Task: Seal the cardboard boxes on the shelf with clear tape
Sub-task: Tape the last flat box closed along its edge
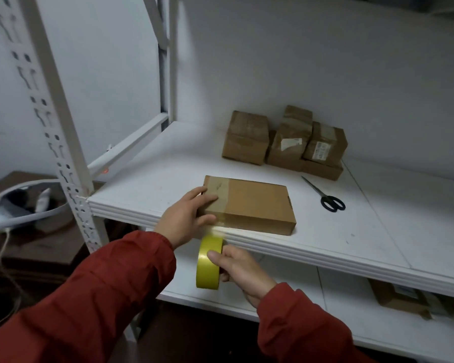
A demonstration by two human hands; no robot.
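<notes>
Head view. A flat cardboard box [257, 205] lies at the near edge of the white shelf board [147, 179]. The left hand [184, 218] presses its left end: the extended fingers [207, 196] lie on the top face over a band of clear tape, and the thumb [207, 220] rests against the near side. Below the shelf edge, the right hand [243, 271] grasps the yellow tape roll [206, 268], thumb on its outer face and fingers curled behind. A tape strip [215, 229] runs from the roll up to the box's near side, just beside the left thumb. Scissors [328, 197] lie to the right, apart from the box. Small cardboard boxes [286, 142] are stacked at the far wall.
</notes>
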